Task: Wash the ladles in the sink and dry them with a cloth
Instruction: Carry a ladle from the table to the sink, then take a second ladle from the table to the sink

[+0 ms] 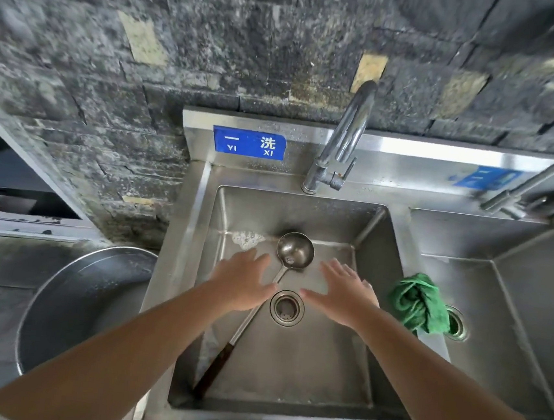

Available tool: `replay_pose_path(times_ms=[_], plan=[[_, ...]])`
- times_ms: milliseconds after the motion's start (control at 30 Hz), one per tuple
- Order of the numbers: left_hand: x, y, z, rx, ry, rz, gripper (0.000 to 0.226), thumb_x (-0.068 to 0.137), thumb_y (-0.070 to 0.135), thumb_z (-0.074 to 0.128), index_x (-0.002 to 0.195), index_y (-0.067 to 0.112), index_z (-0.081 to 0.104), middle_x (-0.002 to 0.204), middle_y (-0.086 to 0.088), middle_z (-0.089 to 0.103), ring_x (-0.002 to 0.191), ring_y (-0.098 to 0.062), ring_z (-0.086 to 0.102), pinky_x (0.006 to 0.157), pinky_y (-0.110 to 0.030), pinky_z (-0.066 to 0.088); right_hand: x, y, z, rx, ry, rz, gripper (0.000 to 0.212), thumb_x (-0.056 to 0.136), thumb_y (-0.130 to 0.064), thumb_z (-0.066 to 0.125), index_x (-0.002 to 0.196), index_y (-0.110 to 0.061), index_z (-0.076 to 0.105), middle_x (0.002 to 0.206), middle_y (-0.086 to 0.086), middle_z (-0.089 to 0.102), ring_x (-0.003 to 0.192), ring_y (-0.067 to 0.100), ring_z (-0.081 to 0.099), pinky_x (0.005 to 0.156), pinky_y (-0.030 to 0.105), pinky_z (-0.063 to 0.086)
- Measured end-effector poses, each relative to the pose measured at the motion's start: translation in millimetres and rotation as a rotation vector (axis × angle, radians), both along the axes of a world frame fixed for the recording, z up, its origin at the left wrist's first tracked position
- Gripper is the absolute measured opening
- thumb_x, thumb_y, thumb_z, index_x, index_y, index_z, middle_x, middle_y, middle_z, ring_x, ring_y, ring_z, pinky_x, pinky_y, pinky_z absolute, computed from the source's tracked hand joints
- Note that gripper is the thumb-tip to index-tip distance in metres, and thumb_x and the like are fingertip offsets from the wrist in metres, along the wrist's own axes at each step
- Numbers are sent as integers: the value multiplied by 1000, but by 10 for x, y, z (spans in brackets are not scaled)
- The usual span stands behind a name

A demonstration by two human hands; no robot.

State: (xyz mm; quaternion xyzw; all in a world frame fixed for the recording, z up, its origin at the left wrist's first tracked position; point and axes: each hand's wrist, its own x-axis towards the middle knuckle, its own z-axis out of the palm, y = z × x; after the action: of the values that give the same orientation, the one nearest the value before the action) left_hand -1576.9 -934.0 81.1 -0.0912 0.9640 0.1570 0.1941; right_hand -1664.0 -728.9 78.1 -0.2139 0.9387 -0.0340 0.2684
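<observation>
one ladle (295, 249) is lying in the left basin of the sink (288, 363), its bowl toward the back wall and its dark-gripped handle running down to the front left corner, crossing just beside the drain (287, 308). both hands are hovering over it with nothing in them: the left hand (241, 282) is reaching in with fingers (257, 258) straight and slightly spread, and the right hand (343, 295) is mirroring it, fingers splayed and relaxed. neither one is touching the ladle as far as this view shows.

judging from this, the washing is hardly under way. a little foam (247, 239) is sitting at the back of the basin, but no water is running from the faucet (343, 138); whether the ladle has already been scrubbed is hard to say. the drying is looking wholly undone, since the green cloth (417, 303) is sitting bunched on the divider between the two basins, well apart from the ladle. only this one ladle is showing.

a blue label (249, 142) on the backsplash is reading "一 洗" with "yi xi" beneath it. a second blue label (487, 177) over the right basin is too blurred to read.
</observation>
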Motion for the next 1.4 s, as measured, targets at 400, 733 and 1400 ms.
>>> replay_pose_path(times_ms=[400,733,1400], plan=[[394,494,661,-134,84,32,83,80,71,33,152,35,13,163,-2,9,149,-25,11,115,-56,21,410,416,568,-4,116,153,94,74,-88,26,154,-39,10,166,-6,-2,152,17,-4,119,57,7],[773,566,933,-154,169,222,76,80,73,33,146,37,22,159,-3,22,144,-25,27,110,-54,31,453,243,931,-11,146,318,91,78,-86,25,154,-37,17,165,-5,6,152,19,2,119,53,13],[3870,-20,1319,-283,254,931,75,83,70,43,149,38,26,159,3,24,146,-23,24,114,-47,30,2730,-1630,1287,-216,190,1049,92,82,-77,42,156,-31,12,165,-2,8,151,20,13,116,44,27]])
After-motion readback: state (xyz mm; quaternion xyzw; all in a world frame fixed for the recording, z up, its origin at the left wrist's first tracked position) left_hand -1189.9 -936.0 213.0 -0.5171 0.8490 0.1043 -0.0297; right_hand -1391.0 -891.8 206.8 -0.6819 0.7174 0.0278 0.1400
